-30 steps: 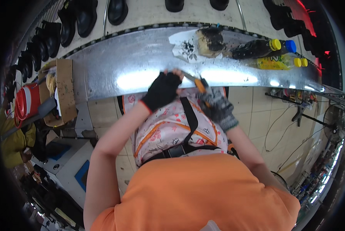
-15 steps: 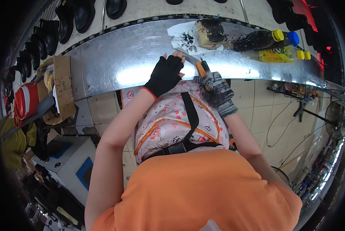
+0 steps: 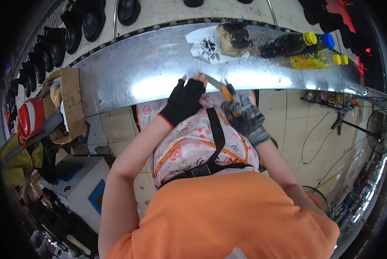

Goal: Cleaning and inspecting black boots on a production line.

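Head view: seemingly worked an orange-handled knife (image 3: 226,93) gripped in the right hand (image 3: 246,115), could not tell any hold by the left hand (image 3: 184,98), likely needed steadiness next.

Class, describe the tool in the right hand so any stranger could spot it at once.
Start at the long, shiny metal table, then find the right hand in a mottled grey knitted glove by its near edge. The tool held there points its slim grey blade toward the left hand in a black fingerless glove. Its orange handle sets it apart from both gloves.
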Demonstrator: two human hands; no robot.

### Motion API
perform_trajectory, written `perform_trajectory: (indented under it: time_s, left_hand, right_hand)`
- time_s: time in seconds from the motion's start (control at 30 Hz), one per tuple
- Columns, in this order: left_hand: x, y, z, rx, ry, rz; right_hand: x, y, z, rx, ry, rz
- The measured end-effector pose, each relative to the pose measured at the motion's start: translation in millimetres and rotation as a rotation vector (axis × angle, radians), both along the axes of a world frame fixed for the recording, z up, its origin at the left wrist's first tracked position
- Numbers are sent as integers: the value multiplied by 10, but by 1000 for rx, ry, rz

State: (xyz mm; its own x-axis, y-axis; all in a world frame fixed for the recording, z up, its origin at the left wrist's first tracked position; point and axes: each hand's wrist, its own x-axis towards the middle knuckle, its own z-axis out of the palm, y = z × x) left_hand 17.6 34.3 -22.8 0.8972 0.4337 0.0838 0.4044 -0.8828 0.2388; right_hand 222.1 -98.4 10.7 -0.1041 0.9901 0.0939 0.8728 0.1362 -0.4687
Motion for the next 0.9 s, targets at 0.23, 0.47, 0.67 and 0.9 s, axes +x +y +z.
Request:
perform_trajectory:
  time_s: [0.23,0.47,0.67,0.9]
  left_hand:
    - [55,-11,9,-28,44,41]
    - [416,259,117,27,-88,35]
    - [294,-12,-44,73,-66,-19]
    - [181,-12,-202,89,-163,-32]
  right_hand:
    - [-22,-24,63,-93,-106,-95]
    - [123,235,-25,-10,52,-188]
    - [107,17,42,48,-8,-121]
    - [56,-14,83,129,-9,-92]
